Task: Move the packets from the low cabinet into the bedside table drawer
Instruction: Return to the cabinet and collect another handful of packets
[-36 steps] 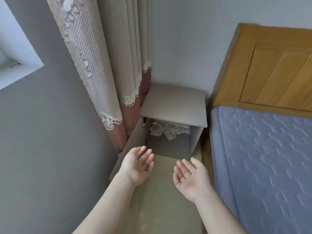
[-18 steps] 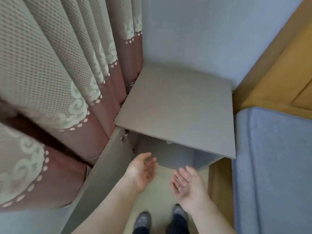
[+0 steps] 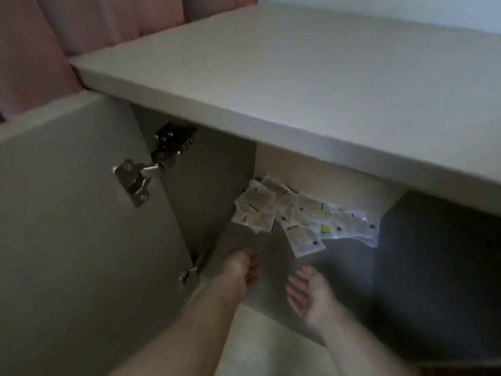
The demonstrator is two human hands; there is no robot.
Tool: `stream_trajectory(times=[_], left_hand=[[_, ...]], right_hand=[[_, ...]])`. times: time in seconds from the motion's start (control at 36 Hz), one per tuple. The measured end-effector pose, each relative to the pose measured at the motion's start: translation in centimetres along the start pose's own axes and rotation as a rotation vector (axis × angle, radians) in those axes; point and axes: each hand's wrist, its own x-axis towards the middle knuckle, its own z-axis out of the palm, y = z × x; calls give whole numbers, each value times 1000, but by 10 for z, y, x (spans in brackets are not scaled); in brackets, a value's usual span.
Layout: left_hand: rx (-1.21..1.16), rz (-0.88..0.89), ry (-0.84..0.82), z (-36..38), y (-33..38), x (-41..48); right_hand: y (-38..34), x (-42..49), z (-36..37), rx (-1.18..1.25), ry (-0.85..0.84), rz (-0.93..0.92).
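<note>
At the open cabinet [image 3: 271, 77], the left hand [image 3: 240, 270] and right hand [image 3: 309, 291], blurred but seemingly loose-fingered and holding nothing, hover just short of the packets [image 3: 298, 215] heaped at the back: the pickup step, which next calls for reaching deeper and gathering them.

Pale cream packets [image 3: 295, 213] with dark marks, light grey cabinet [image 3: 298, 85], pink curtain [image 3: 40, 50].

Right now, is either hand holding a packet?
No, the left hand and the right hand are both open and empty, short of the packets lying at the back of the cabinet.
</note>
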Motion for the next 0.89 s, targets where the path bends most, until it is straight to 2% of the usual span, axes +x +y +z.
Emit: stream_trajectory(times=[0.14, 0.22, 0.28, 0.33, 0.44, 0.53, 0.58, 0.64, 0.75, 0.89], left_hand=[[96, 128, -13, -6, -16, 71], [215, 267, 8, -14, -34, 102], [447, 369, 43, -21, -49, 110], [747, 487, 49, -29, -59, 113], [1274, 688, 38, -43, -45, 124], [1555, 633, 18, -49, -40, 133], [1634, 532, -22, -52, -50, 137], [1701, 503, -29, -53, -62, 138], [1720, 502, -40, -53, -63, 139], [1669, 466, -100, -55, -54, 139]], right_hand=[[10, 69, 5, -178, -8, -99], [16, 93, 5, -315, -22, -158], [21, 104, -1, -431, -8, -201], [21, 114, -9, -560, 51, -321], [9, 138, -18, -1044, 186, -628], [2, 150, -19, -1313, 272, -735], [-5, 153, -19, -1433, 339, -792], [-16, 159, -16, -1513, 357, -819], [-33, 176, -4, -1488, 321, -720], [-61, 198, 14, -1599, 331, -731]])
